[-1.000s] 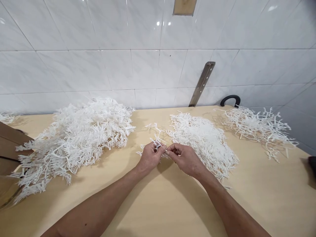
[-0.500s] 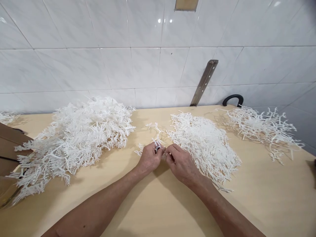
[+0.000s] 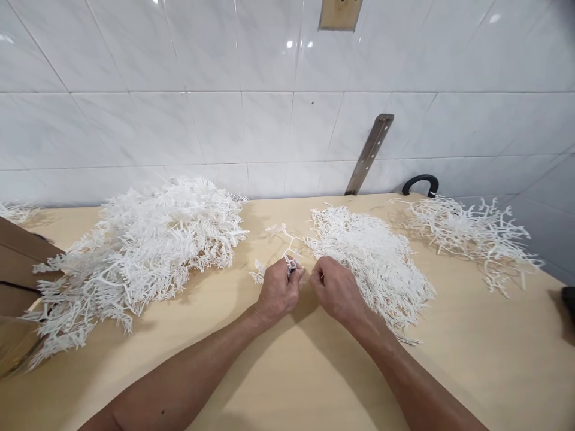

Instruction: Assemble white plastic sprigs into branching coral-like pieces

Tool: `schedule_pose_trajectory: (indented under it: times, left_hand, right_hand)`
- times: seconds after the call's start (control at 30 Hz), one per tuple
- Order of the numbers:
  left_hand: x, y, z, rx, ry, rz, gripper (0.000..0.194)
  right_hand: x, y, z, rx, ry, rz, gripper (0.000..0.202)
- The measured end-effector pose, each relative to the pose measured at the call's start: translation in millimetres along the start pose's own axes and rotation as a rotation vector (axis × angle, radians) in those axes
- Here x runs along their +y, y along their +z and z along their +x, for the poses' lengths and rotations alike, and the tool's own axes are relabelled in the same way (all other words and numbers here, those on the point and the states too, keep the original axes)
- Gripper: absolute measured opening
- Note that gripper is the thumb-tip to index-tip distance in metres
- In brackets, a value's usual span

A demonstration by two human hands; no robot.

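Center of pale wood-toned tabletop (image 3: 287, 377): white branching sprig (image 3: 293, 242) pinched between thumb and index finger of left hand (image 3: 278, 291). Forked upper part projecting past the knuckles, toward the wall. Small feathery tuft (image 3: 257, 273) just left of same hand; cannot tell if joined to sprig, link hidden by hand.

Right hand (image 3: 338, 291): just right of left hand, narrow gap between the two sets of fingertips. Fingers curled in and pressed together; cannot tell if closed on anything, inside of grip hidden.

Bare forearms reaching in from bottom edge, shadows between.

Material, left to right: small white bunch (image 3: 17, 211) at far left, cut off by frame; large loose heap of white feathery sprigs (image 3: 166, 245), partly overlapping brown cardboard box (image 3: 18, 248); flatter pile of short, fine white pieces (image 3: 375, 257) just beyond right hand; open tangle of white forked stems (image 3: 467, 226) farther right, apart from pile.

Rear: marbled tile wall (image 3: 202, 129); slotted metal strip (image 3: 369, 155), slanted, lower end at tabletop's back edge; curved black handle (image 3: 421, 178) behind tangle; yellowish square panel (image 3: 340, 14) at top. Dark object (image 3: 569, 299) at right edge, too cropped to identify.
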State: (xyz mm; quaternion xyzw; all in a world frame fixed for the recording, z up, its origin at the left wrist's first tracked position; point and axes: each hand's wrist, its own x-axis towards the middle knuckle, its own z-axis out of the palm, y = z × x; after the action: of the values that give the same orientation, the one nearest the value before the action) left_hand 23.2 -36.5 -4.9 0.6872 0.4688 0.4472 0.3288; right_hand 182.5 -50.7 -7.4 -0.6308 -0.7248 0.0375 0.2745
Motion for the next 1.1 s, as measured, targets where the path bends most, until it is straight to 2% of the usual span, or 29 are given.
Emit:
schedule_pose_trajectory:
  times: [0.07, 0.2, 0.3, 0.37, 0.43, 0.57, 0.63, 0.97, 1.1]
  left_hand:
    - [1.1, -1.5, 0.1, 0.02, -0.004, -0.02, 0.024]
    - [-2.2, -2.2, 2.6, -0.048, -0.166, -0.19, 0.03]
    - [-5.2, -2.6, 4.5, -0.075, -0.235, -0.296, 0.033]
    - [-5.7, -3.2, 5.1, -0.081, -0.26, -0.318, 0.034]
    - [-5.1, -3.9, 5.3, -0.083, -0.266, -0.323, 0.034]
    - [-2.1, -5.0, 5.8, -0.076, -0.236, -0.347, 0.034]
    - [-0.9, -5.4, 6.3, -0.084, -0.234, -0.364, 0.033]
    - [-2.6, -4.4, 7.3, -0.114, -0.234, -0.282, 0.03]
    - [-2.8, -5.5, 8.0, -0.174, -0.202, -0.256, 0.027]
  right_hand:
    - [14.1, -3.0, 5.5, 0.077, 0.09, -0.011, 0.019]
    - [39.0, -15.2, 12.0, 0.231, 0.189, 0.056, 0.013]
    - [43.8, -26.1, 13.1, 0.386, 0.248, 0.045, 0.012]
    - [39.3, -31.4, 12.2, 0.424, 0.259, 0.08, 0.018]
    - [30.0, -33.4, 10.3, 0.31, 0.245, 0.198, 0.023]
    - [7.7, -26.7, 5.4, -0.112, 0.086, 0.427, 0.027]
    - [0.4, -21.1, 3.1, -0.2, 0.03, 0.448, 0.025]
    - [-3.9, -16.2, 0.0, -0.191, 0.073, 0.421, 0.018]
    - [-4.7, -15.4, 0.7, -0.163, 0.166, 0.434, 0.017]
